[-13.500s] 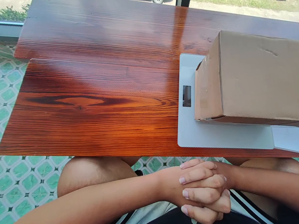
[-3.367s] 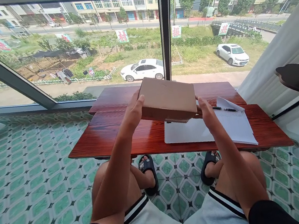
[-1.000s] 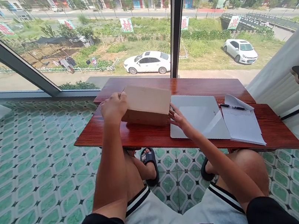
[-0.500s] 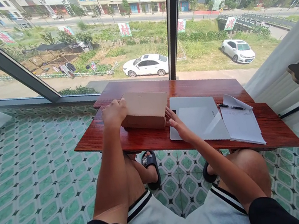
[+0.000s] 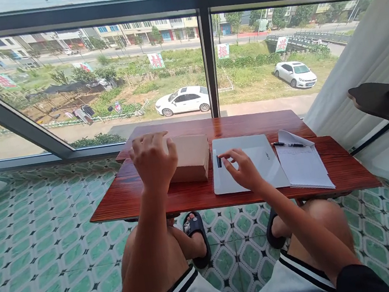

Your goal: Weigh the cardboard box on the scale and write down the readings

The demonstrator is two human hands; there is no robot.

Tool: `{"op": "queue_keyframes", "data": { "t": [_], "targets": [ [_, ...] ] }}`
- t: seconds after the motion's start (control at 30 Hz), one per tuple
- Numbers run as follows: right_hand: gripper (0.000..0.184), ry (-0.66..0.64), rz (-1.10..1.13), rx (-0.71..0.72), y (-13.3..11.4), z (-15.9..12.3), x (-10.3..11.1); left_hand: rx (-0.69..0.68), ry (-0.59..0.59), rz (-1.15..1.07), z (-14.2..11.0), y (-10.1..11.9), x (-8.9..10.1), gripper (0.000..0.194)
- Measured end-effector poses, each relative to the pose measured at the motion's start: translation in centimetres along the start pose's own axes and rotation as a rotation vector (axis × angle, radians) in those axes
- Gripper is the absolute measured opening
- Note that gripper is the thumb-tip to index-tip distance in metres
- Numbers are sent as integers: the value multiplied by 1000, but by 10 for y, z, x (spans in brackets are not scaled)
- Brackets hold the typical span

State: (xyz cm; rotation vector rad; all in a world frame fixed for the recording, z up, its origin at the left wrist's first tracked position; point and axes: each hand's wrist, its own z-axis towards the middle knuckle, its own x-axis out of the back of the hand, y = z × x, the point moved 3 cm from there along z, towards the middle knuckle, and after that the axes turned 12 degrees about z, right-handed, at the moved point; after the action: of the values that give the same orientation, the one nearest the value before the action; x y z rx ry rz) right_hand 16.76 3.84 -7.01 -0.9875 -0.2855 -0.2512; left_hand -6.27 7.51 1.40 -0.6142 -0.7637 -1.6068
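A closed brown cardboard box (image 5: 191, 158) rests on the dark red wooden table, left of the laptop. My left hand (image 5: 154, 159) is raised in front of the box's left part, hiding it, fingers apart and nothing held. Over the left half of the closed silver laptop (image 5: 251, 157) hovers my right hand (image 5: 241, 168), its fingers spread and loosely bent. A small dark patch (image 5: 219, 162) on the lid shows beside the right fingertips. Whether the right hand touches the lid I cannot tell.
Papers (image 5: 303, 164) with a black pen (image 5: 288, 144) across them lie right of the laptop. The wooden table (image 5: 115, 202) stands against a large window, with a white curtain (image 5: 359, 72) at the right. A dark shelf-like board (image 5: 385, 102) juts in at far right.
Both hands have come off the box; the left has lifted and the right has moved right over the laptop. The box stays on the table. The view has tilted upward.
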Motion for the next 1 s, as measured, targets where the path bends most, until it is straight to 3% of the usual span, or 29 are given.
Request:
{"op": "queue_keyframes", "data": {
  "t": [0.23, 0.33, 0.43, 0.5, 0.8, 0.9, 1.0],
  "targets": [
    [27, -33, -237, -13, -8, -1, 42, -385, 248, -28, -28, 68, 16, 19],
    [26, -112, -406, -31, -1, -2, 61, -544, 280, -92, -45, 92, 19, 11],
    [26, -174, -598, -40, 12, -5, 85, -675, 229, -171, -62, 113, 18, 10],
    [26, -135, -690, -75, 26, -8, 107, -742, 189, -207, -73, 124, 14, 10],
    [24, 326, -819, -377, 92, -43, 234, -1065, -4, -262, -121, 169, -24, 10],
    [27, 358, -804, -491, 107, -52, 249, -1219, -78, -253, -134, 190, -38, 18],
    [31, 311, -809, -555, 119, -56, 247, -1387, -90, -237, -143, 218, -47, 29]
  ]
}}
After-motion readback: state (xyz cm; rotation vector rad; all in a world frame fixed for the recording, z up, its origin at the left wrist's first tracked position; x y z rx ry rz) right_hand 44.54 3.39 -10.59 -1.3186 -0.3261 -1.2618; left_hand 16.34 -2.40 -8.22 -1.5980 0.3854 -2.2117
